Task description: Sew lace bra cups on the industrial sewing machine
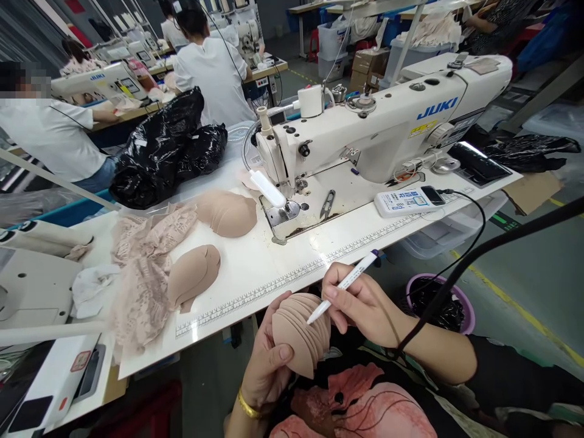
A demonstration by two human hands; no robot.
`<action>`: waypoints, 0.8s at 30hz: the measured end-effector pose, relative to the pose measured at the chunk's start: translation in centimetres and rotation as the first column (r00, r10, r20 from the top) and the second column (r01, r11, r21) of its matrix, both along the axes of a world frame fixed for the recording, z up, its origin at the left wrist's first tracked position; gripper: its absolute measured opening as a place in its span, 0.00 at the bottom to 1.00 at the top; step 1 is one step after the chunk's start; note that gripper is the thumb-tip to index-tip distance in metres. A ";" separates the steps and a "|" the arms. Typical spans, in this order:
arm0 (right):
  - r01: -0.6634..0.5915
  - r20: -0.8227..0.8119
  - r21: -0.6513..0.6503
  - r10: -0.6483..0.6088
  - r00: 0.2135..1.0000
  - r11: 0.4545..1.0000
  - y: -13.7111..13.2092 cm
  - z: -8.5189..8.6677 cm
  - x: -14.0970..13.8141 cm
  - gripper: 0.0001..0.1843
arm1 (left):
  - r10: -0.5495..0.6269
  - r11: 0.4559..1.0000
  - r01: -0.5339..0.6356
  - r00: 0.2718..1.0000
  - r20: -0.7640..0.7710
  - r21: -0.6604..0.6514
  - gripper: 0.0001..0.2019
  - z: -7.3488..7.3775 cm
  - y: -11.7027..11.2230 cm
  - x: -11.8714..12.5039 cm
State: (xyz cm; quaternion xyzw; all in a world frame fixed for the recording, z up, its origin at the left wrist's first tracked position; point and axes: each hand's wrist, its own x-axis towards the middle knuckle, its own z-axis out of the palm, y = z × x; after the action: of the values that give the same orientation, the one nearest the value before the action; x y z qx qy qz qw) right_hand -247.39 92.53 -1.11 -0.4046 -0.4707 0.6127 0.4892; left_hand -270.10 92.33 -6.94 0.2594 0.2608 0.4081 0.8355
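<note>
Sewing floor, fanned stack in hand over the lap

Shared workroom, other people in white tops seated at machines behind. White table (255,274) with a printed ruler along its near edge. On it, a JUKI sewing machine (378,131); to its left, lace fabric (141,280) and loose beige pieces (194,277).

Left hand (267,362): thumb pressed on the front face, fingers behind, gripping the stack of beige cup pieces (296,337). Stack sits off the table, just before its near edge, above the lap. Likely trouble: layers look smooth and are fanned, so a slack thumb could let them slip out of order or drop to the floor. Front piece points its narrow tip down and rightward, towards the lap; long axis runs upper left to lower right, fan spreading to the right.

Right hand (353,304): fingers closed around a white pen (345,285), purple end up and right, pale tip down and left at the layers. Contact: cannot tell. Pen's risk, my guess: a wobble of either hand, and a stray mark lands on the wrong layer.
</note>
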 end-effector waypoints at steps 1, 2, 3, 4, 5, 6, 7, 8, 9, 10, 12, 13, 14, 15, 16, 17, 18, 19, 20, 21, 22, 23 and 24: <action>-0.004 -0.003 0.005 0.004 1.000 1.000 0.0 0.0 0.0 0.23 | 0.001 1.000 -0.001 1.000 -0.008 -0.004 0.38 0.0 0.0 0.0; -0.005 -0.019 0.005 0.005 1.000 1.000 0.0 0.0 0.0 0.23 | 0.002 1.000 -0.002 1.000 -0.017 -0.010 0.38 0.0 0.0 0.0; -0.001 -0.036 0.007 0.001 0.999 1.000 0.0 0.0 0.0 0.23 | 0.002 1.000 -0.002 1.000 -0.020 -0.014 0.38 -0.1 0.0 0.0; 0.007 -0.040 0.007 -0.006 0.999 1.000 0.0 0.0 0.0 0.23 | 0.002 1.000 -0.003 1.000 -0.020 -0.015 0.38 -0.1 0.0 0.0; 0.008 -0.024 0.010 -0.007 1.000 1.000 0.1 0.0 0.0 0.23 | 0.004 1.000 -0.004 1.000 -0.016 -0.014 0.39 -0.2 0.0 0.0; 0.003 0.006 0.020 -0.003 1.000 1.000 0.1 0.0 0.0 0.23 | 0.005 1.000 -0.005 1.000 -0.011 -0.011 0.39 -0.3 0.0 -0.1; -0.007 0.037 0.036 0.006 0.999 0.999 0.1 0.1 -0.1 0.23 | 0.005 1.000 -0.005 1.000 -0.009 -0.011 0.40 -0.4 0.0 -0.1; -0.018 0.057 0.053 0.015 0.998 0.998 0.2 0.1 -0.1 0.23 | 0.004 1.000 -0.004 1.000 -0.010 -0.012 0.40 -0.5 0.0 -0.1; -0.026 0.057 0.065 0.023 0.998 0.998 0.2 0.1 -0.1 0.23 | 0.001 1.000 -0.001 1.000 -0.011 -0.015 0.39 -0.5 0.0 -0.2; -0.031 0.038 0.072 0.028 0.999 0.997 0.2 0.2 -0.2 0.22 | -0.003 1.000 0.003 1.000 -0.014 -0.017 0.39 -0.5 0.0 -0.2; -0.020 -0.018 0.070 0.022 1.000 0.997 0.2 0.1 -0.2 0.21 | -0.011 1.000 0.010 1.000 -0.018 -0.019 0.39 -0.4 0.0 -0.2; -0.016 -0.035 0.064 0.018 0.999 0.998 0.2 0.1 -0.2 0.20 | -0.011 1.000 0.011 1.000 -0.022 -0.019 0.39 -0.2 0.0 -0.2; -0.012 -0.040 0.059 0.014 0.999 0.998 0.2 0.0 -0.2 0.20 | -0.009 1.000 0.009 1.000 -0.027 -0.018 0.38 -0.1 0.0 -0.1; -0.012 -0.033 0.058 0.014 0.999 0.998 0.2 0.0 -0.2 0.20 | -0.007 1.000 0.006 0.999 -0.032 -0.019 0.38 0.1 0.0 -0.1; -0.014 -0.018 0.059 0.015 1.000 0.998 0.1 0.0 -0.3 0.20 | -0.005 1.000 0.004 0.999 -0.035 -0.021 0.38 0.3 0.1 0.0; -0.020 -0.004 0.058 0.020 1.000 0.998 0.1 -0.1 -0.3 0.21 | -0.007 1.000 0.006 0.999 -0.038 -0.025 0.38 0.4 0.1 0.1; -0.026 0.002 0.058 0.026 1.000 0.998 0.0 -0.1 -0.3 0.21 | -0.011 1.000 0.010 0.999 -0.040 -0.030 0.38 0.5 0.1 0.1; -0.031 -0.001 0.055 0.031 1.000 0.998 0.0 -0.1 -0.3 0.21 | -0.011 0.999 0.010 0.999 -0.042 -0.032 0.38 0.6 0.1 0.2; -0.033 -0.015 0.052 0.034 0.999 0.998 -0.1 -0.1 -0.3 0.21 | -0.008 0.999 0.006 0.999 -0.044 -0.032 0.38 0.6 0.1 0.2; -0.031 -0.035 0.048 0.033 0.999 0.998 -0.1 -0.1 -0.2 0.21 | -0.002 1.000 0.001 0.999 -0.046 -0.031 0.38 0.5 0.1 0.2; -0.026 -0.055 0.044 0.028 0.998 0.999 -0.1 -0.1 -0.2 0.21 | 0.006 1.000 -0.007 0.999 -0.050 -0.029 0.38 0.5 0.1 0.3; -0.020 -0.060 0.042 0.022 0.998 0.999 -0.2 -0.1 -0.2 0.21 | 0.011 1.000 -0.013 0.999 -0.052 -0.029 0.38 0.4 0.1 0.3; -0.015 -0.046 0.046 0.017 0.999 0.999 -0.2 -0.1 -0.2 0.21 | 0.014 0.999 -0.015 0.999 -0.052 -0.029 0.37 0.4 0.1 0.3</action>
State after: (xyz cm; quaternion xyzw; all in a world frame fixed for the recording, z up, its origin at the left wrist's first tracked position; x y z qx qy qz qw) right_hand -247.63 92.36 -1.21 -0.3753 -0.4763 0.6149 0.5041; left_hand -269.82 92.41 -6.59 0.2557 0.2902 0.4034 0.8293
